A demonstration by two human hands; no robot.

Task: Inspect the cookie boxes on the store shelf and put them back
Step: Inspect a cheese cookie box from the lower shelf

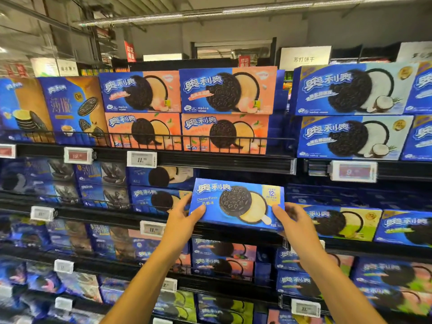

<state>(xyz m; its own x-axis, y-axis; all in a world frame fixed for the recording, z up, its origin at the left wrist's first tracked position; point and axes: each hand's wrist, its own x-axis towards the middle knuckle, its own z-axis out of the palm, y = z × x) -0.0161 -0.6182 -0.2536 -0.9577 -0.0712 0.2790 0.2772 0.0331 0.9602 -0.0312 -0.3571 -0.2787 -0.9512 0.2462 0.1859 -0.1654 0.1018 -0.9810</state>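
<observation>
Cheese-flavour cookie box, blue carton with a printed sandwich cookie and a yellow corner panel, held front-face toward the camera at centre frame, slightly tilted, in front of a dark gap in the second shelf row. Left hand grips the lower left end, thumb laid over the front face, fingers hidden behind. Right hand grips the lower right end, thumb at the front edge, fingers curled round the side and back. Both forearms rise from the bottom of the frame. Handling, as judged: thin paperboard, probably light, stiff across the faces but easily dented at corners; contents brittle, so no squeezing of the broad front; the short ends, where the hands now sit, look the soundest hold, and the glossy print may slip under a loose grip. Behind, left of centre: matching blue boxes stacked two high, partly in shadow. Right of centre: yellow-green box on the same level. Shelf-edge price tag above, left of the held box. Upper centre: peach-coloured boxes in two rows behind a wire shelf rail. Upper right: coconut boxes, stacked two high. Lower rows blurred; varieties cannot be told.
</observation>
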